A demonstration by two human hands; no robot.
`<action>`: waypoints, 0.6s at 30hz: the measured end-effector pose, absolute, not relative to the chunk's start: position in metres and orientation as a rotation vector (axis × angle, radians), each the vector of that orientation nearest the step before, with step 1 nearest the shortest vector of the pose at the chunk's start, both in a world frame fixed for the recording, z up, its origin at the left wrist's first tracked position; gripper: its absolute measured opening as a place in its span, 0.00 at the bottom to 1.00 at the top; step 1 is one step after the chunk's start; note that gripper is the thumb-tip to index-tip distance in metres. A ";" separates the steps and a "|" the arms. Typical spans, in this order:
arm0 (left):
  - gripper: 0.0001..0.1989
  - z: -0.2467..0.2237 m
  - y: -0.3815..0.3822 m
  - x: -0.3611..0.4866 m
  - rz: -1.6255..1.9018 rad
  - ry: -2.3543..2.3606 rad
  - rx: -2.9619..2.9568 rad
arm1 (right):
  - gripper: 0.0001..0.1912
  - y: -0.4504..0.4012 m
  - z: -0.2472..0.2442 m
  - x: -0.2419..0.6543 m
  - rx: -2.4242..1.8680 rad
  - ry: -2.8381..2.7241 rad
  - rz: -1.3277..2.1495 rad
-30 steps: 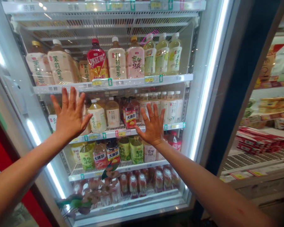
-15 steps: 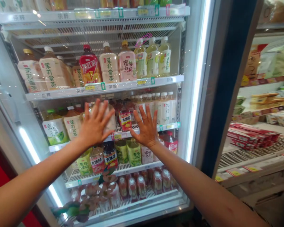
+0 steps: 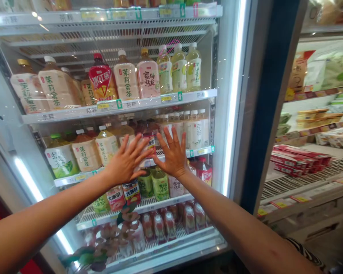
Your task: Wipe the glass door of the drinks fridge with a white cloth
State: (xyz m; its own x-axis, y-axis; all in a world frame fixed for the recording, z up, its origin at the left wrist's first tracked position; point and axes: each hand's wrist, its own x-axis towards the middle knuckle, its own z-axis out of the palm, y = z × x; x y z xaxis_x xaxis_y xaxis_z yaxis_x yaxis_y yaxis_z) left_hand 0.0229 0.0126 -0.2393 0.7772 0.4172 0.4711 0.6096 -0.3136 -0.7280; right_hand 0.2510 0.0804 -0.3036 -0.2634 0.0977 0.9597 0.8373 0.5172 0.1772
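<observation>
Both my hands are raised before a lit drinks fridge, fingers spread, with nothing in them. My left hand [image 3: 127, 160] is in front of the middle shelf, partly covering a red-labelled tea bottle [image 3: 151, 140]. Close to its right, my right hand [image 3: 173, 154] hides some of the white-capped bottles [image 3: 198, 131]. A narrow gap separates the two hands. Light spots and a faint leaf reflection suggest glass in front of the bottles; whether my palms touch it I cannot tell. Left of my left hand stand a pale-labelled bottle [image 3: 106, 144] and a green-capped bottle [image 3: 61, 156].
Larger tea bottles, including a red one [image 3: 101, 80] and a pink-labelled one [image 3: 148, 74], line the shelf above. Small dark bottles [image 3: 170, 224] fill the bottom shelf. A dark blue upright [image 3: 270, 95] divides the fridge from open shelving with red boxes [image 3: 300, 160].
My left hand has moved right and slightly down, closer to my right hand, uncovering a pale-labelled bottle and partly covering the red-labelled one. The view has shifted slightly. Both hands remain spread.
</observation>
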 end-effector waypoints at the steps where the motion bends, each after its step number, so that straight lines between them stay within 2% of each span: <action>1: 0.45 -0.247 0.011 0.019 -0.148 -0.701 -1.989 | 0.49 0.080 -0.304 0.251 -0.791 -1.702 -0.879; 4: 0.43 -0.238 0.009 0.006 -0.088 -0.610 -2.001 | 0.49 0.081 -0.304 0.251 -0.774 -1.692 -0.889; 7: 0.44 -0.217 0.008 -0.001 -0.382 -0.867 -1.836 | 0.50 0.081 -0.305 0.251 -0.796 -1.698 -0.881; 9: 0.47 -0.227 0.006 -0.004 -0.510 -0.990 -1.757 | 0.50 0.081 -0.305 0.251 -0.813 -1.710 -0.875; 11: 0.50 -0.254 0.004 -0.011 -0.380 -0.895 -1.855 | 0.50 0.081 -0.305 0.251 -0.818 -1.717 -0.880; 14: 0.44 -0.277 0.002 -0.024 0.028 -0.532 -2.067 | 0.50 0.080 -0.304 0.251 -0.810 -1.706 -0.899; 16: 0.41 -0.260 0.002 -0.030 0.068 -0.507 -2.080 | 0.49 0.080 -0.304 0.251 -0.795 -1.690 -0.914; 18: 0.42 -0.229 0.003 -0.032 -0.140 -0.718 -1.985 | 0.49 0.081 -0.305 0.250 -0.788 -1.682 -0.923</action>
State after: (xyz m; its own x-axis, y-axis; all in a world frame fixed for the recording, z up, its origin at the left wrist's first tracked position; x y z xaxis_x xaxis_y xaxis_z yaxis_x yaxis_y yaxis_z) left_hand -0.0318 0.0030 -0.2291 0.8184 0.4271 0.3845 0.5402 -0.3435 -0.7682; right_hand 0.2502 0.0811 -0.3048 -0.2689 0.0669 0.9608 0.8465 0.4923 0.2026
